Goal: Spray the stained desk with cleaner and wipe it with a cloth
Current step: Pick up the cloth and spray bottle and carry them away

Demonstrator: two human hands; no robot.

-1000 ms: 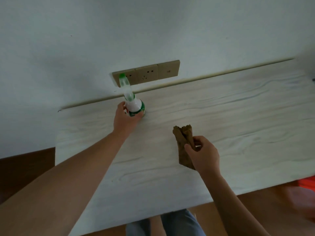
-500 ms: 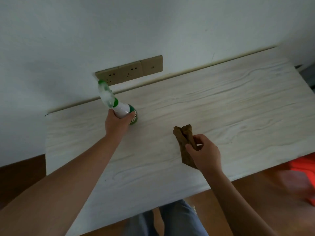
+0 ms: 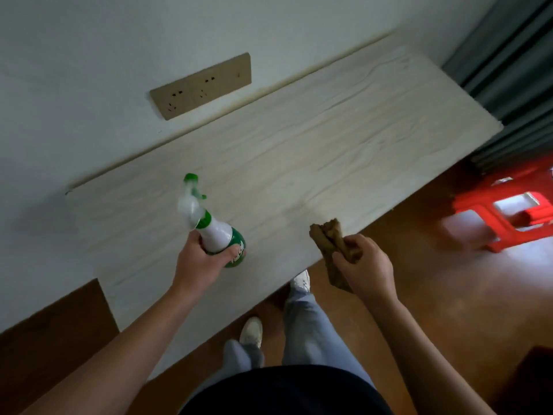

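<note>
A pale wood-grain desk (image 3: 299, 163) runs along the white wall. My left hand (image 3: 199, 262) grips a white and green spray bottle (image 3: 220, 235) by its body, lifted above the desk's near left part, its green nozzle tilted up and away from me. My right hand (image 3: 366, 266) holds a folded brown cloth (image 3: 330, 239) at the desk's front edge, the cloth's top end over the desk surface. A faint darker smudge shows on the desk just beyond the cloth.
A beige socket strip (image 3: 203, 85) is set in the wall above the desk. A red plastic stool (image 3: 505, 211) stands on the brown floor at the right, by a grey curtain (image 3: 514, 64). My legs and white shoes (image 3: 251, 330) are below the desk edge.
The spray bottle has been lifted off the desk and brought nearer to me. The view has swung so the desk's right end, stool and curtain show. The cloth hand has drawn back to the front edge.
</note>
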